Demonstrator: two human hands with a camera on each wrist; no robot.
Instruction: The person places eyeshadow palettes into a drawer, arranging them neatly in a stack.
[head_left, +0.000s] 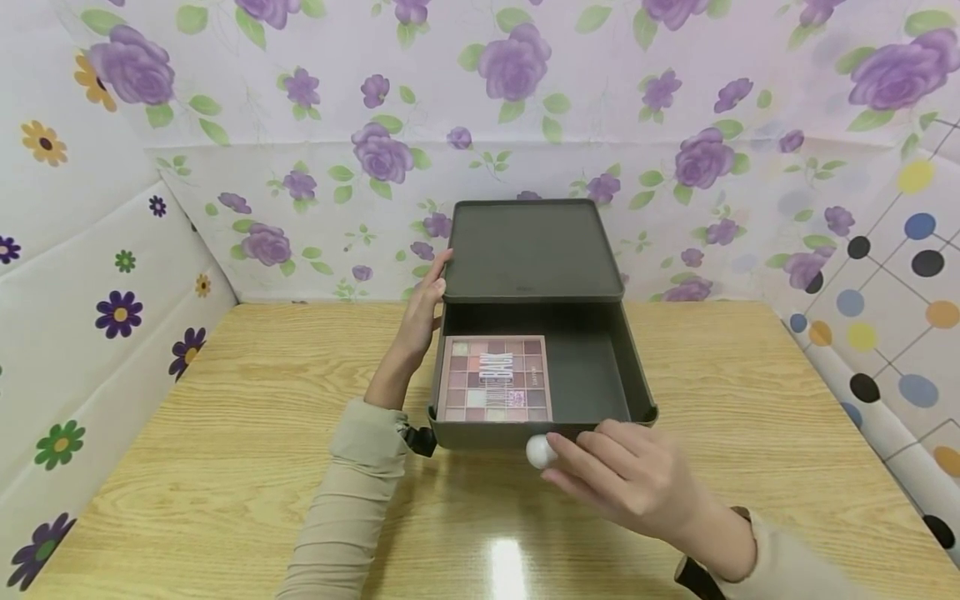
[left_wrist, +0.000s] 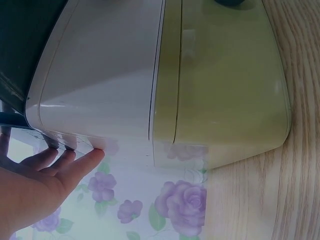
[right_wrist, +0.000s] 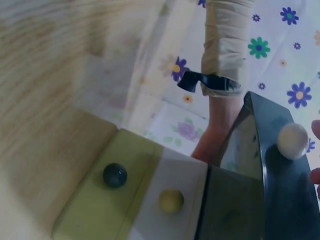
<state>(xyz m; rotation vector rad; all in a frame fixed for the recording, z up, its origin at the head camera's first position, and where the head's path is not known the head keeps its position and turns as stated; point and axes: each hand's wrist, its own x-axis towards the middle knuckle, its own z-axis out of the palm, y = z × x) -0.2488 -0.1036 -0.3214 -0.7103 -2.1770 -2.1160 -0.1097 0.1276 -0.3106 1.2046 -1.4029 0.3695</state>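
A small drawer unit stands on the table, its dark grey top drawer (head_left: 600, 379) pulled out. An eyeshadow palette (head_left: 497, 379) with a grid-patterned cover lies in the drawer's left part. The thumb and fingers of my right hand (head_left: 637, 479) are at the drawer's round white knob (head_left: 540, 451); in the right wrist view a small gap separates the fingertips (right_wrist: 316, 176) from the knob. My left hand (head_left: 420, 317) is against the unit's left side, and its fingers (left_wrist: 82, 167) touch the white middle section in the left wrist view.
Below the top drawer are a white drawer with a yellow knob (right_wrist: 171, 201) and a yellow-green drawer with a dark knob (right_wrist: 115, 175). The wooden table (head_left: 262, 417) runs back to a flowered cloth wall (head_left: 300, 225). A dotted cloth (head_left: 885, 333) hangs at the right.
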